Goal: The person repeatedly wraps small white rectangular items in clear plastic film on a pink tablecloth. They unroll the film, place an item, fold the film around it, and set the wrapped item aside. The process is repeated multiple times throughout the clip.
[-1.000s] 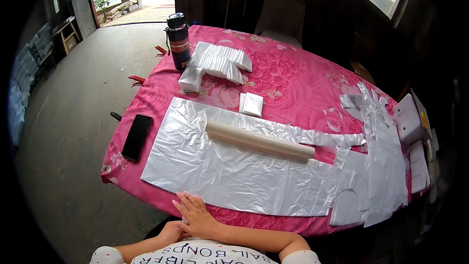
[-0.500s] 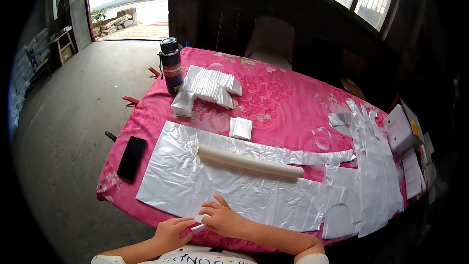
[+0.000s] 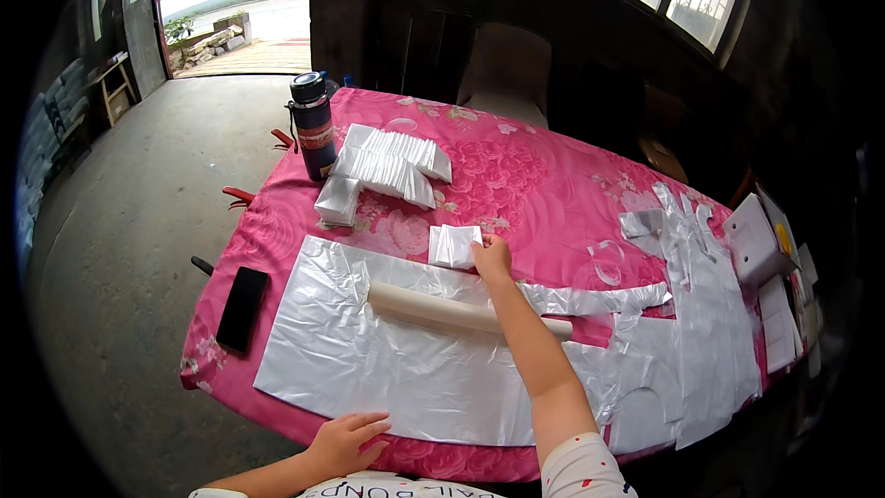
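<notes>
White folded packets point(image 3: 454, 245) sit mid-scene just beyond the tan roll point(image 3: 429, 306), right hand point(image 3: 494, 260) pinching the rightmost one's edge, left hand point(image 3: 346, 444) open, empty, near side; looks like stacking, next move calls for square alignment, clean release.

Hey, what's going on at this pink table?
A person's right hand is at the edge of a small group of folded white packets, its forearm crossing above a beige tube on silvery-white sheets. The left hand, fingers extended, is at the sheets' near edge. A larger white pile sits beside a dark bottle.
</notes>
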Available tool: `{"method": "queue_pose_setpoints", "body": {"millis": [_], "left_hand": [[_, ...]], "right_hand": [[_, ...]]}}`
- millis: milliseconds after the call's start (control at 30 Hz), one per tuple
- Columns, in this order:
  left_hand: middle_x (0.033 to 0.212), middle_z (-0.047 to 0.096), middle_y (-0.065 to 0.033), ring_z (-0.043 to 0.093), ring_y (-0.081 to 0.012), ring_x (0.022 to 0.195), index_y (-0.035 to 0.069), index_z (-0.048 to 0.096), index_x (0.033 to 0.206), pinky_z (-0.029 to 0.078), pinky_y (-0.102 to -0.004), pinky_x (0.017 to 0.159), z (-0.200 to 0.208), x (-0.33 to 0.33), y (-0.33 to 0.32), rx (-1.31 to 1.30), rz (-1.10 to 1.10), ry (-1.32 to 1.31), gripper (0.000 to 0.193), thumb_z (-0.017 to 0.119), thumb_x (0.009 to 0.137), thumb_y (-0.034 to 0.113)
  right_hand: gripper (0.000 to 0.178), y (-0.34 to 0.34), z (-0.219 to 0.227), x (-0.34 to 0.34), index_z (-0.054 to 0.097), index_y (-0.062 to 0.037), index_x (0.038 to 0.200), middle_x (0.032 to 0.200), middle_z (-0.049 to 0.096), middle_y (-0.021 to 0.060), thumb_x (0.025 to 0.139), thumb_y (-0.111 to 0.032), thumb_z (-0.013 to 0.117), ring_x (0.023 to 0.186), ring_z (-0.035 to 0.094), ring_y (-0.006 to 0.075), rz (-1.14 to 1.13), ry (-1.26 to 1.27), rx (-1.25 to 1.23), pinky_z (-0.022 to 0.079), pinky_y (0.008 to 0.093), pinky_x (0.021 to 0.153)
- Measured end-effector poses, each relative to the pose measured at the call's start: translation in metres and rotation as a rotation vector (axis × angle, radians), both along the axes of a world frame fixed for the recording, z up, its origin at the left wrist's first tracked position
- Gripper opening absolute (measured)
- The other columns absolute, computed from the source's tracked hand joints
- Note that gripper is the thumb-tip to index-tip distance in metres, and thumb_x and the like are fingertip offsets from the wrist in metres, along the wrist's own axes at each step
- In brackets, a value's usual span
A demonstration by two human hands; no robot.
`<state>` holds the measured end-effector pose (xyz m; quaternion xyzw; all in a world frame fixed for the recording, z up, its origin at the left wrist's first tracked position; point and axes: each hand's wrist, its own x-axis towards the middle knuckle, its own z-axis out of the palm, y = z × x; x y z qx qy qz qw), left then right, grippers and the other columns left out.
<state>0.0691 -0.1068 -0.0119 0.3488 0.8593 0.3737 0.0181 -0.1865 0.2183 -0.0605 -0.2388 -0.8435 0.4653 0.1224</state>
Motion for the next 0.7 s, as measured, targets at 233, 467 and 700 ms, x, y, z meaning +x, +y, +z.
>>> {"method": "queue_pose_setpoints", "body": {"millis": [233, 467, 700], "left_hand": [[0.109, 0.061, -0.0084, 0.061, -0.0265, 0.091, 0.009, 0.064, 0.097, 0.051, -0.0346, 0.076, -0.003, -0.003, 0.005, 0.041, 0.024, -0.027, 0.024, 0.067, 0.075, 0.016], [0.111, 0.060, -0.0106, 0.059, -0.0291, 0.095, 0.008, 0.063, 0.101, 0.050, -0.0362, 0.079, -0.002, 0.001, 0.025, 0.067, -0.067, -0.034, 0.025, 0.064, 0.077, 0.015], [0.112, 0.060, -0.0074, 0.060, -0.0253, 0.092, 0.007, 0.063, 0.099, 0.051, -0.0339, 0.077, -0.019, -0.015, 0.037, -0.053, -0.195, 0.178, 0.024, 0.064, 0.077, 0.017]], "right_hand": [[0.051, -0.018, 0.028, 0.025, 0.054, 0.0002, 0.113, 0.112, 0.054, 0.0195, 0.074, -0.030, 0.067, 0.107, 0.050, 0.0344, 0.108, -0.005, 0.483, 0.042, 0.0420, 0.089], [0.051, -0.010, 0.024, 0.088, 0.052, 0.0018, 0.115, 0.111, 0.053, 0.0169, 0.077, -0.029, 0.066, 0.106, 0.047, 0.0325, 0.317, 0.288, 0.561, 0.037, 0.0407, 0.093], [0.048, 0.007, 0.030, 0.151, 0.056, -0.0006, 0.112, 0.113, 0.054, 0.0159, 0.077, -0.032, 0.066, 0.110, 0.046, 0.0326, 0.452, 0.258, 0.602, 0.036, 0.0409, 0.096]]}}
